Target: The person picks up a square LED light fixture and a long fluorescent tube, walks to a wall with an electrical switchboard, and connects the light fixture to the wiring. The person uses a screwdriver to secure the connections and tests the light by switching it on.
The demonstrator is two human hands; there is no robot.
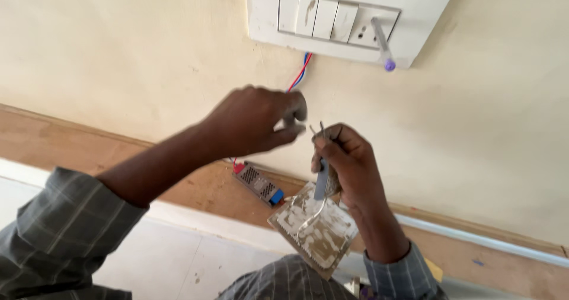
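Left hand pinches fingertips near wire ends; right hand grips a grey tool.
Red-blue wires hang below switch plate; tool could slip, nicking fingers.

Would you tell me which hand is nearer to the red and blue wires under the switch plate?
Left. The left hand sits just below the red and blue wires; the right hand is lower, farther right.

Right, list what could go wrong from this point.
1. The red and blue wires hang out below the white wall switch plate, near the left hand; if live, a touch could shock.
2. The right hand holds both a grey-handled tool and a plaster-smeared board; either might slip.
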